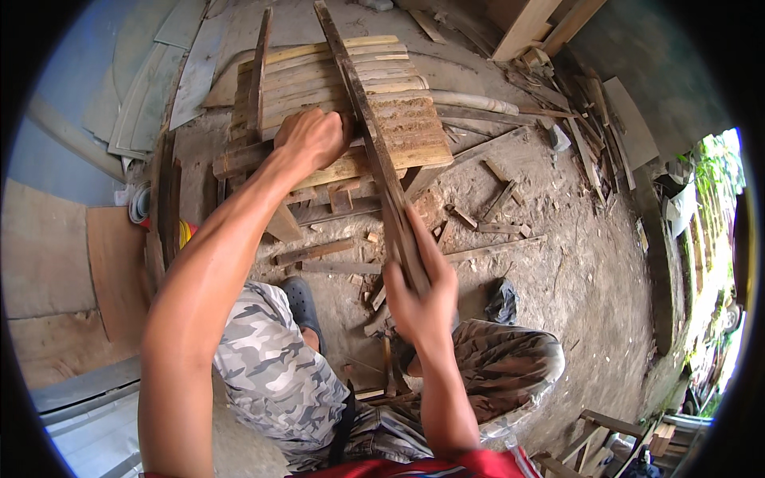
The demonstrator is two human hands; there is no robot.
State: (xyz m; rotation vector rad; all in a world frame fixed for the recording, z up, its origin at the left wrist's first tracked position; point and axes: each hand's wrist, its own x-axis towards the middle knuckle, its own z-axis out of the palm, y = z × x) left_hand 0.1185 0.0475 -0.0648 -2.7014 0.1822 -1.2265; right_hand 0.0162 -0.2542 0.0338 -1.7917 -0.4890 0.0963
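My left hand [312,137] is stretched forward and closed around a long dark wooden slat [362,111] about halfway along it. My right hand [424,288] holds the near end of the same slat, fingers laid flat along it. The slat runs from my lap up and away, lying slantwise over a rack of pale split bamboo strips [335,76] that rest on rough wooden crosspieces [239,159]. A brown fibrous slab [414,127] lies on the rack just right of the slat. I sit with knees in camouflage trousers [271,366] below.
Wood offcuts [486,215] and chips litter the dirt ground [574,271]. Another thin dark slat [256,72] leans on the rack's left. Plywood sheets [111,271] stand at the left. A dark slipper [303,307] is on my foot, a black bag [502,301] at right, and planks [534,24] at top right.
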